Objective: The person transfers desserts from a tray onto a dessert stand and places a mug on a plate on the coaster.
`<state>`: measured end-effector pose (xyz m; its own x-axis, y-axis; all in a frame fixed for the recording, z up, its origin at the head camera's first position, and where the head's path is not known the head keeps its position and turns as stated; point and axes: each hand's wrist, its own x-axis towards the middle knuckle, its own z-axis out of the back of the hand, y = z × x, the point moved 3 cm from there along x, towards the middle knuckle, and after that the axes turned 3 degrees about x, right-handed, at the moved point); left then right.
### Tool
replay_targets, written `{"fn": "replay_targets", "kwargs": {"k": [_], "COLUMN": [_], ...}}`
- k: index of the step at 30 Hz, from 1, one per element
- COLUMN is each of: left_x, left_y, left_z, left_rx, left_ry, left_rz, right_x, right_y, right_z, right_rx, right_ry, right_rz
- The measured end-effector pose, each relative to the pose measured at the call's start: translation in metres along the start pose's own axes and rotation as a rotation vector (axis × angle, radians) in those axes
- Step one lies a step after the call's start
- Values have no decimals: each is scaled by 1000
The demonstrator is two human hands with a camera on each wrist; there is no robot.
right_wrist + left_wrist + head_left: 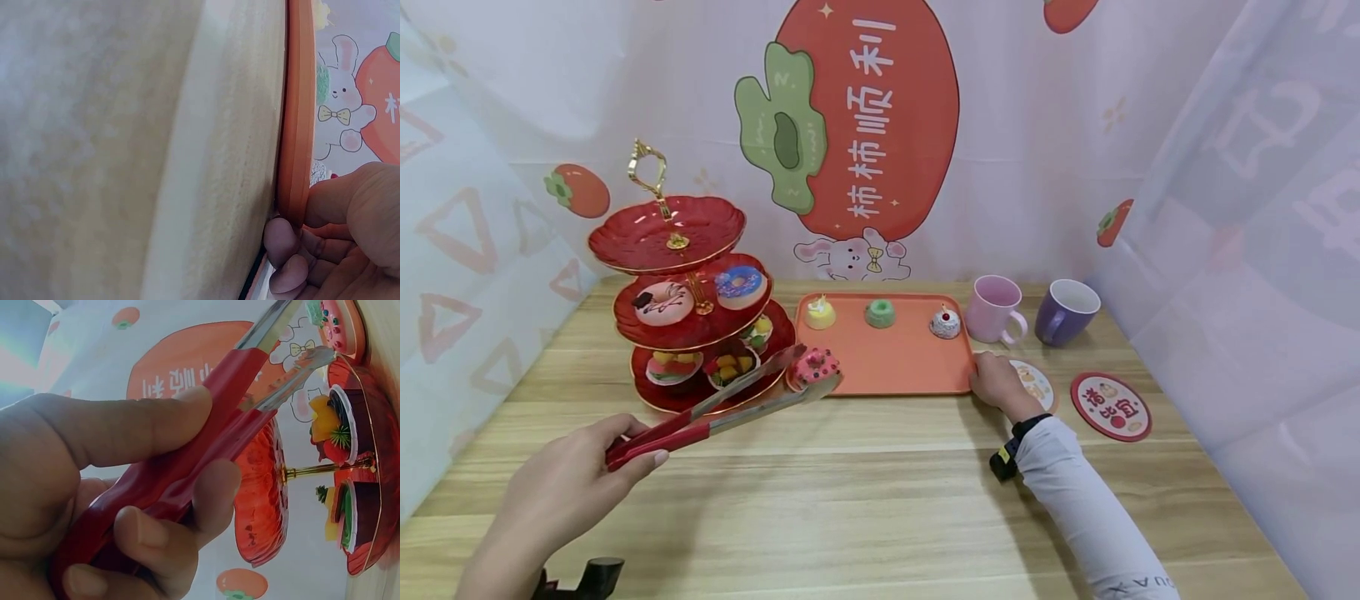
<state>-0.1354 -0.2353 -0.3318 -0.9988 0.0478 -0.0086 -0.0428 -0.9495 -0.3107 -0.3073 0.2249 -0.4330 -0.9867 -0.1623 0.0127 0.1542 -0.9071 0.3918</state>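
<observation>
Here, the tongs (715, 414), squeezed in the left hand (568, 475), must be kept closed on the pink donut (812, 367); the tray (887, 367) is gripped by the right hand (997, 382).

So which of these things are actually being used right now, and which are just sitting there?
In use: tongs gripped by the left hand, pink donut held in the tongs, orange tray held at its corner by the right hand, tiered stand.

Lying about: pink mug, purple mug, two coasters.
</observation>
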Motion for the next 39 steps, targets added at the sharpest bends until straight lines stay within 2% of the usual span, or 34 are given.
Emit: {"fn": "replay_targets", "kwargs": {"k": [10,26,39], "left_x": [6,15,12], "left_y": [-9,-33,-35], "left_z": [-6,-11,-15], "left_rx": [19,110,115], "left_ry": [-52,-115,-199], "left_rz": [-33,-82,-101], "right_x": [-1,-3,-2], "right_y": [1,2,2], "right_z": [1,1,1], "right_rx": [15,19,19], "right_ry": [7,5,-1], "right_rz": [-4,1,2]}}
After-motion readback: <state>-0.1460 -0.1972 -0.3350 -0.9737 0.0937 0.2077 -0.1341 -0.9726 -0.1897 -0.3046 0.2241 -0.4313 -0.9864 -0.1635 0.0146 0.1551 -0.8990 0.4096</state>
